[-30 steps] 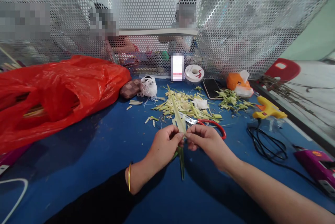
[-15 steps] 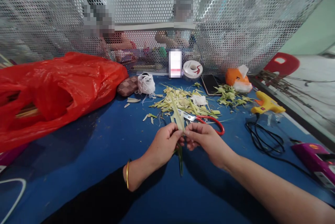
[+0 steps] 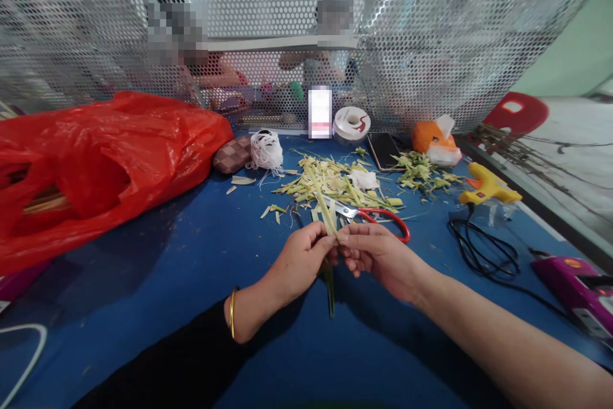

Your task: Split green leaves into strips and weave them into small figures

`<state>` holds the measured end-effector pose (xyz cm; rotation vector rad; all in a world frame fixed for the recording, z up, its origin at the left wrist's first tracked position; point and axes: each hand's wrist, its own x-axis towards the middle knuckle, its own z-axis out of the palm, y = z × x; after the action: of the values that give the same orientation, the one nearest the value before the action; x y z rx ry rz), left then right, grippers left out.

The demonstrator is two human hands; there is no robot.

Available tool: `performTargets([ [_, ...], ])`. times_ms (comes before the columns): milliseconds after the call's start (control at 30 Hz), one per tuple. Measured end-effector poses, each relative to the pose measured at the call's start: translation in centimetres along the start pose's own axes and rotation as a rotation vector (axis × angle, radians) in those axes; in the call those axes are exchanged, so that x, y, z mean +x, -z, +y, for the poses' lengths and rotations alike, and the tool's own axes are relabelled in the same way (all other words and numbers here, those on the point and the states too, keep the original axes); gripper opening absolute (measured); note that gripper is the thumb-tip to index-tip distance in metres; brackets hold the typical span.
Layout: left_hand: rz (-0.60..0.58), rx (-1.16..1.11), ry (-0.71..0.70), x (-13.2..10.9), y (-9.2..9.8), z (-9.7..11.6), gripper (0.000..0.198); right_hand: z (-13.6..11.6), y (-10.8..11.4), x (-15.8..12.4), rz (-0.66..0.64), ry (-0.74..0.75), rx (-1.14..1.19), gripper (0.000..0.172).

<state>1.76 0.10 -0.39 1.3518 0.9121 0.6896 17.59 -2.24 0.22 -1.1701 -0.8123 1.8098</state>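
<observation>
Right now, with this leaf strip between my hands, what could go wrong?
The thin leaf strip, pinched by your left hand and right hand, might split if pulled hard. The red-handled scissors lie just beyond your right hand, which could bump them. The black cord lies loosely looped near your right forearm, which might snag it.

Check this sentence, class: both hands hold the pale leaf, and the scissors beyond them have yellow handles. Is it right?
Not quite: in the head view, the scissors have red handles, not yellow. The left hand and right hand do hold the pale leaf.
</observation>
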Motion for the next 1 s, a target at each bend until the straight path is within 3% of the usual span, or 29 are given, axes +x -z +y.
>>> performTargets([
  [200, 0.040, 0.197, -0.046, -0.03, 0.19, 0.21, 0.019, 0.18, -0.32, 0.25, 0.126, 0.209, -0.306, 0.028],
  [500, -0.043, 0.165, -0.066, -0.04, 0.41, -0.07, 0.014, -0.28, -0.13, 0.07, 0.071, 0.123, -0.207, 0.030],
  [700, -0.028, 0.162, -0.039, -0.07, 0.45, -0.12, 0.015, -0.56, -0.09, 0.19, 0.092, 0.227, -0.332, 0.027],
  [900, -0.028, 0.147, -0.019, 0.05, 0.37, -0.07, 0.015, -0.75, 0.28, 0.02, 0.026, 0.154, -0.158, 0.023],
  [1000, -0.040, 0.180, -0.032, -0.12, 0.27, 0.15, 0.014, -0.71, 0.27, 0.10, 0.051, 0.156, -0.224, 0.025],
])
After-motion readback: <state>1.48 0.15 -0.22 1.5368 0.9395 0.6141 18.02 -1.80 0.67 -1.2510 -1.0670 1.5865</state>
